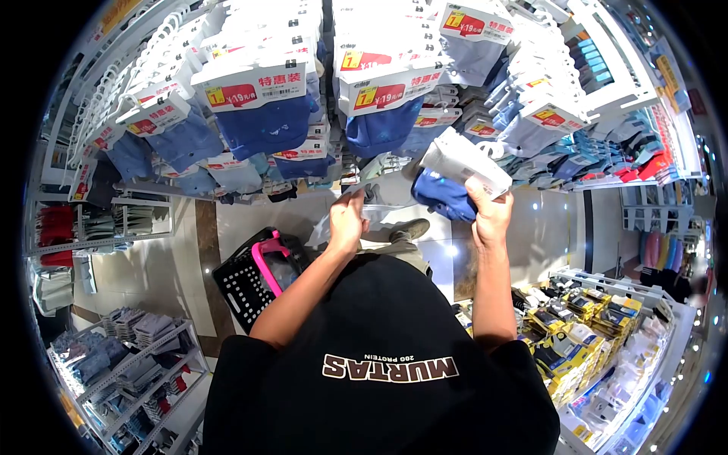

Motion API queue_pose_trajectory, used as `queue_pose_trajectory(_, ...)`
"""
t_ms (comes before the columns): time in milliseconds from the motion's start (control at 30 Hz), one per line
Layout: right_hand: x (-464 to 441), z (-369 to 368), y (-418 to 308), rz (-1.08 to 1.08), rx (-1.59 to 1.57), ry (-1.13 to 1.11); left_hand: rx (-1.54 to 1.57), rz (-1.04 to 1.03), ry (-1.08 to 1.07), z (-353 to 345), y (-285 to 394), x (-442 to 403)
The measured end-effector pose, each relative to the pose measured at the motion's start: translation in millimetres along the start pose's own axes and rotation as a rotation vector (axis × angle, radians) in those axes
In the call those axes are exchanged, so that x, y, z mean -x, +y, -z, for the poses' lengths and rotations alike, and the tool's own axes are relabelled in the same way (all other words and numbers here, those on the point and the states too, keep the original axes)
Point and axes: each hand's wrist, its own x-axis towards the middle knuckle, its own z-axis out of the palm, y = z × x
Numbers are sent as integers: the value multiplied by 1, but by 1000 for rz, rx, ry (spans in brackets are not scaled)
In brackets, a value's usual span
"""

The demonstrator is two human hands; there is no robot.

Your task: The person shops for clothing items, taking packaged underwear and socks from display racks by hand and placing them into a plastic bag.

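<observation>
My right hand (491, 212) grips a folded blue garment (440, 194) with a white card header (466, 163) and a white hanger hook, just below the hanging racks. To its left my left hand (346, 220) is closed, its fingers curled together beside a greyish, partly see-through item (383, 189); what it holds, if anything, is too unclear to tell. Above both hands hang blue garment packs (267, 125) (383, 127) under white cards with red and yellow price labels.
A black basket (241, 282) with a pink handle (265, 262) stands on the floor at my left. Shelves of folded goods (140, 371) are at lower left. A bin of yellow packs (580, 334) is at lower right. One shoe (410, 230) shows below the racks.
</observation>
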Motion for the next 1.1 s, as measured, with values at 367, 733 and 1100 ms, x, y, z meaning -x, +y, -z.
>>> queue_pose_trajectory(367, -76, -30, -23, 564, 199, 417, -45, 7, -10, 2, -4, -1)
queue_pose_trajectory(733, -155, -96, -63, 1001, 682, 782, -43, 1, -43, 5, -1, 7)
queue_pose_trajectory(1100, -152, -126, -66, 1032, 741, 774, -78, -32, -62, 13, -6, 2)
